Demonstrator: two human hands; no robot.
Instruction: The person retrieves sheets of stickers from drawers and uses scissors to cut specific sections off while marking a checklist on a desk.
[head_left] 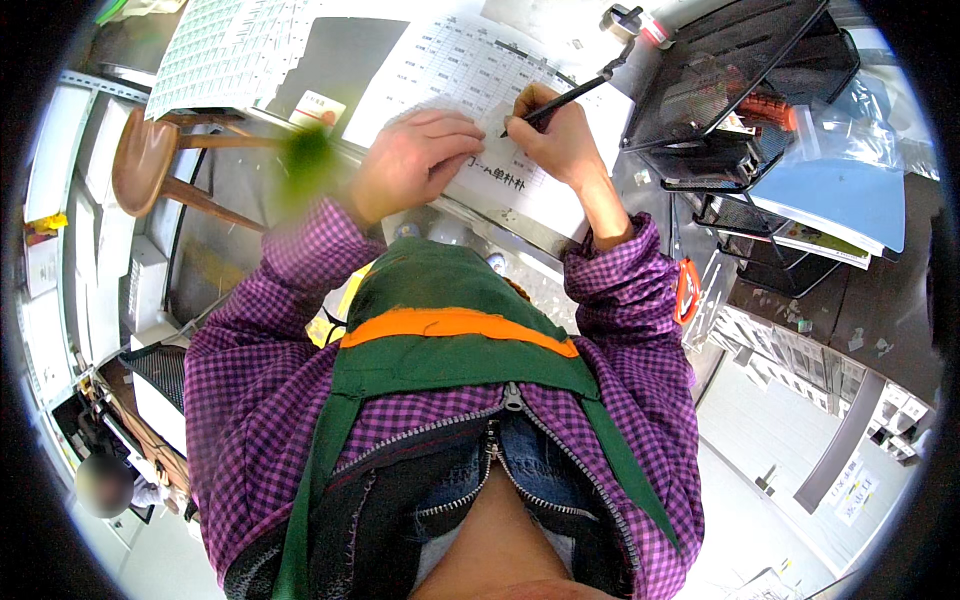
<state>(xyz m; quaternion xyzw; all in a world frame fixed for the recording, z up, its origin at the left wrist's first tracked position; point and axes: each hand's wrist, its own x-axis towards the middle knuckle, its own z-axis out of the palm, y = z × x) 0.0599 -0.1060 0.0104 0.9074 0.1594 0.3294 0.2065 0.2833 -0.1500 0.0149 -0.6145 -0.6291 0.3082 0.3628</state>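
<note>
My right hand grips a slim black pen, its tip low over a white sheet that bears thick black handwriting. My left hand rests on the paper to the left of the writing, its fingers loosely bent and blurred, with nothing visible in them. Beyond both hands lies a paper with a printed table, partly covered by the hands and the written sheet.
A black mesh desk tray with papers and plastic bags stands to the right. At the left are a gridded sheet and a wooden stool. A green blur hangs near my left sleeve. Beyond the pen sits a small metallic object.
</note>
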